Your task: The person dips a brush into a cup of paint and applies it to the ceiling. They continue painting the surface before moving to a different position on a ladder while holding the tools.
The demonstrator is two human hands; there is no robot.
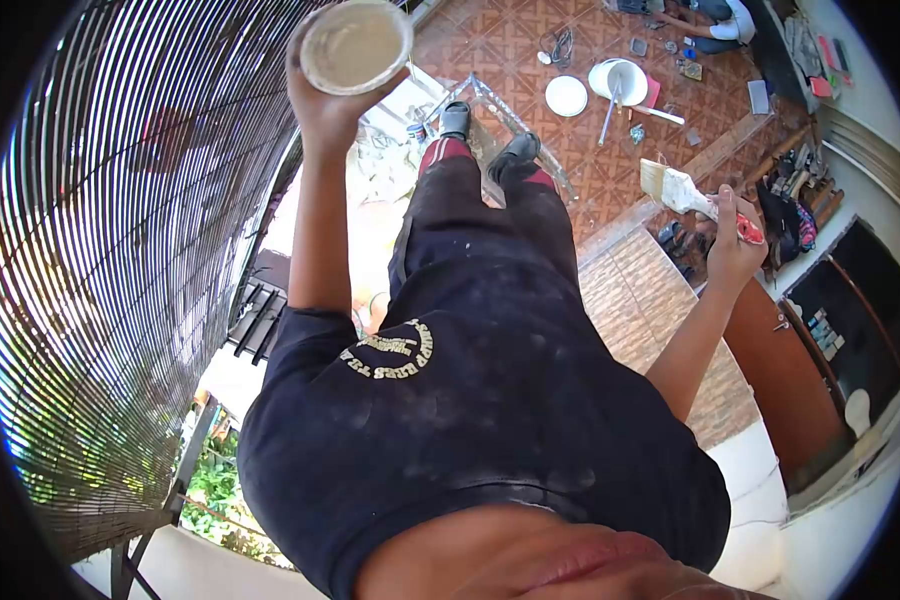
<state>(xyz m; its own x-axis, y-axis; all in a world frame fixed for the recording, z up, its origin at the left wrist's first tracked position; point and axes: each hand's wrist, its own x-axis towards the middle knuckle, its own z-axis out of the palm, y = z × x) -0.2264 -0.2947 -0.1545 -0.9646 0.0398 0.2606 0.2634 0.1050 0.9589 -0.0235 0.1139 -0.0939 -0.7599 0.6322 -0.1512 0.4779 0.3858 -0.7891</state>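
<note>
My left hand (322,115) is wrapped round a round tub (406,45), held up at the upper left. Inside the tub is a smooth beige liquid that looks like paint. Out to the right, my right hand (735,240) grips the red-and-white handle of a paintbrush (685,192). Its pale bristles point to the left, and white paint coats the part below them. The brush and the tub are well apart.
My shoes (455,120) are by a paint-spattered frame (500,105) above the tiled floor (510,45). On the floor are a white bucket (602,76) with tools and a round lid (566,96). Another person (735,25) is at the upper right. A slatted screen (140,250) lines my left.
</note>
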